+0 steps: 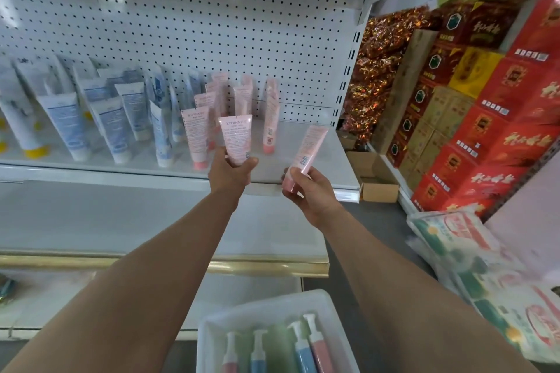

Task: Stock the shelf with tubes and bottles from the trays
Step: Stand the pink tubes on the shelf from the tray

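Two pink tubes going up on the shelf (303, 142).
Left hand (231, 174) pinches one pink tube (236, 139); right hand (309, 191) grips another tube (309, 145). Each should stand cap-down, at 3 o'clock of the pink row (203, 130).

Left hand (231, 171), centre frame: grips a pink tube (236, 139) upright by its lower end, above the shelf (318, 160) front edge
Right hand (306, 191), just right of it: holds a second pink tube (307, 150), tilted to the right, pink cap down
Shelf, centre: standing pink tubes (198, 133); left: white-and-blue tubes (68, 124)
Pegboard back panel (212, 24), upper frame
White tray (327, 306), bottom centre: pump bottles (300, 348), pink and blue
Right of frame: stacked red boxes (491, 130)
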